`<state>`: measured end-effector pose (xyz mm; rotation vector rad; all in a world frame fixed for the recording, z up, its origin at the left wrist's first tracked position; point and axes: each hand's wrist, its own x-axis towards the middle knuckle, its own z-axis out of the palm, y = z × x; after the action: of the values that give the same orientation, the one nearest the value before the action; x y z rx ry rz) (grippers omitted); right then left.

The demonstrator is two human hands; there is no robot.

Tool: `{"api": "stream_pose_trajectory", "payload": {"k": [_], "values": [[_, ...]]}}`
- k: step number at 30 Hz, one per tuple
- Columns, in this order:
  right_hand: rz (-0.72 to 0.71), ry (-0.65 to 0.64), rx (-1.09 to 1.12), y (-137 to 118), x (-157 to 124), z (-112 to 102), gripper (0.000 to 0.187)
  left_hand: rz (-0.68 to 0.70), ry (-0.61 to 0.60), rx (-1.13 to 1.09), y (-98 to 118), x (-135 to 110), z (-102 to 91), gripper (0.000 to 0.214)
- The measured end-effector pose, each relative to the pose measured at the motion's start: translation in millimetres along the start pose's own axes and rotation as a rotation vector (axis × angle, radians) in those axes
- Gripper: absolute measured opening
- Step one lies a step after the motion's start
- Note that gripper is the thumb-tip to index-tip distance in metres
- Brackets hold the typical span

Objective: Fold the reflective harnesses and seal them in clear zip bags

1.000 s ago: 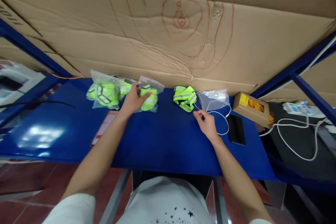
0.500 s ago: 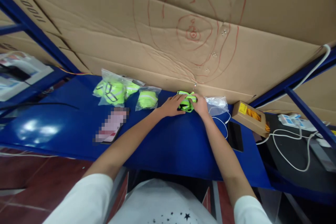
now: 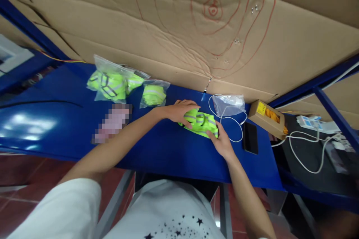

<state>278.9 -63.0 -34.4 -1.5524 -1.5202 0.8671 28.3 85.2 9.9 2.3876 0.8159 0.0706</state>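
Observation:
A folded neon-yellow reflective vest (image 3: pixel 202 123) lies on the blue table (image 3: pixel 168 149) in front of me. My left hand (image 3: pixel 181 110) curls over its left end and grips it. My right hand (image 3: pixel 223 143) holds its right lower corner, fingers closed on the fabric. Just behind the vest lies an empty clear plastic bag (image 3: pixel 228 104). Two bagged neon vests sit farther left: a small bag (image 3: pixel 153 95) and a larger bag (image 3: pixel 112 82).
A black phone (image 3: pixel 250 137) and a looped white cable (image 3: pixel 232 123) lie right of the vest. A small cardboard box (image 3: pixel 266 118) with orange items stands at the right. A blurred flat item (image 3: pixel 112 123) lies left. A cardboard wall (image 3: pixel 179 37) backs the table.
My left hand left the small bagged vest and joined my right hand on the loose vest. Both hands then pulled that vest from the cardboard wall toward me.

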Motion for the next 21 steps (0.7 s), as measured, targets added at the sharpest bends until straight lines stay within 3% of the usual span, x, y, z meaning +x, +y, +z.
{"api": "stream_pose_trajectory", "payload": {"k": [2,4,6,7,10,14,18,21], "values": [[-0.019,0.010,-0.093,-7,-16,-12,0.074,-0.018,-0.034,0.013,2,-5,-0.7,0.103],[-0.116,0.137,-0.248,-23,-25,-20,0.081,-0.052,-0.042,0.069,6,-9,1.8,0.104],[-0.282,0.234,-0.393,-43,-24,-22,0.070,-0.061,-0.021,0.137,12,-11,6.9,0.103],[-0.369,0.218,-0.449,-52,-20,-20,0.062,-0.059,-0.002,0.158,14,-11,9.9,0.103],[-0.540,0.008,-0.636,-64,3,-5,0.050,-0.086,0.072,0.152,16,-11,19.4,0.106],[-0.497,-0.190,-0.848,-48,35,16,0.047,-0.109,0.221,0.032,8,-20,32.3,0.102],[-0.374,-0.184,-0.833,-32,42,21,0.049,-0.006,0.339,-0.157,-2,-31,37.9,0.089],[-0.324,-0.167,-0.810,-35,32,20,0.047,0.053,0.433,-0.348,-8,-33,34.9,0.086]]}}
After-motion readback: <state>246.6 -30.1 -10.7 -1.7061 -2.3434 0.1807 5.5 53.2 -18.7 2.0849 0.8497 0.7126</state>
